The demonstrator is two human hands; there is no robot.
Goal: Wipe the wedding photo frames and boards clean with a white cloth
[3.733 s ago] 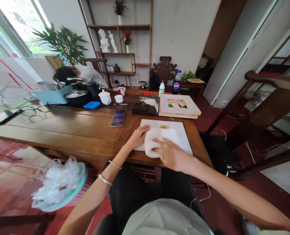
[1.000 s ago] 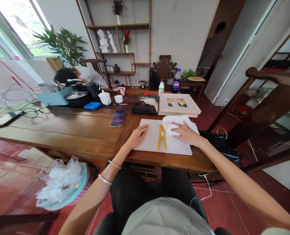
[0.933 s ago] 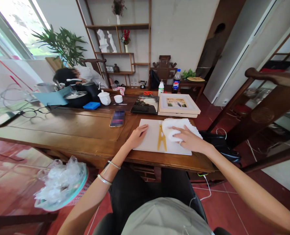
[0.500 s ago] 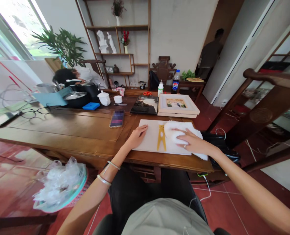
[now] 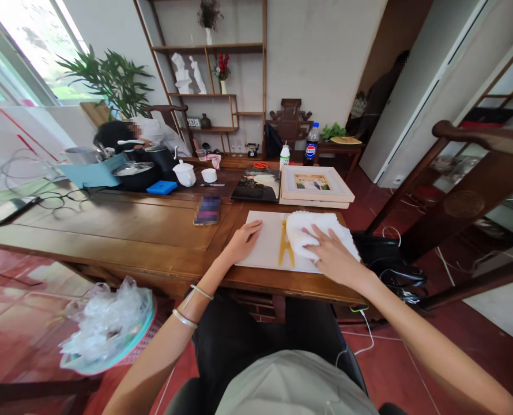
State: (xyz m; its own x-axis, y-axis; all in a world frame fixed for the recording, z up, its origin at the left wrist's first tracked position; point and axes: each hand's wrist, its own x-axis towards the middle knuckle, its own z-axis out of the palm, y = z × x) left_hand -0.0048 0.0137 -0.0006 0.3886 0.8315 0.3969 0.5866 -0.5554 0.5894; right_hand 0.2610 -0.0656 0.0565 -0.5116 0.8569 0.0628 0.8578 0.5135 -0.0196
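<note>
Left hand (image 5: pixel 242 242) flat on white board (image 5: pixel 265 249); right hand (image 5: pixel 332 258) pressing white cloth (image 5: pixel 312 227).

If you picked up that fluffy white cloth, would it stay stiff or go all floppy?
Probably floppy: the white cloth lies bunched and wrinkled under the right hand. It looks fluffy, so it is likely light. Pushed, it would probably slide easily, since the white board beneath looks smooth; the left hand rests on that board.
</note>
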